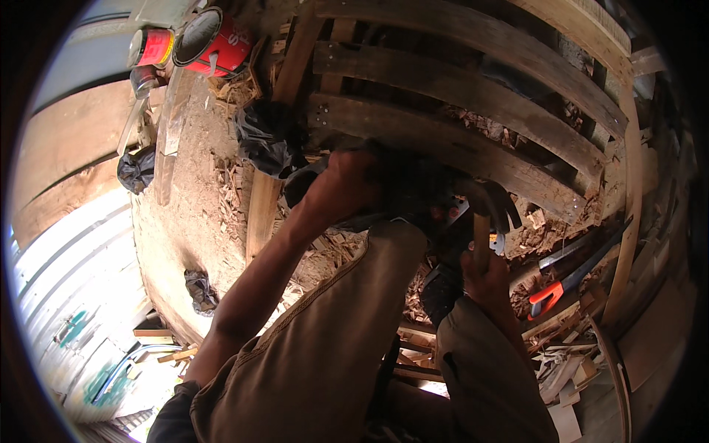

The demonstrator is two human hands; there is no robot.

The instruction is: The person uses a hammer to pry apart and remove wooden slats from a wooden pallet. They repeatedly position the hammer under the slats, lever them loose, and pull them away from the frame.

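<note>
My right hand (486, 277) is closed round the wooden handle of a claw hammer (498, 205), held upright beside my right knee. The hammer's dark claw head points up and to the right. Ahead of my left knee, my left hand (343, 184) is closed, its knuckles up, at a dark bundle (410, 184) in deep shadow. Whatever lies in its fingers is hidden. A crumpled black plastic bag (269, 140) lies just left of that hand. Slatted boards like a pallet (443, 133) rise beyond both hands.
At right lies a handsaw with an orange handle (546, 299), among wood scraps (572, 369). A red bucket (221, 48) and a smaller red can (153, 48) stand at the far left. Wood chips (325, 258) litter the ground, with another black bag (136, 170) by a post.
</note>
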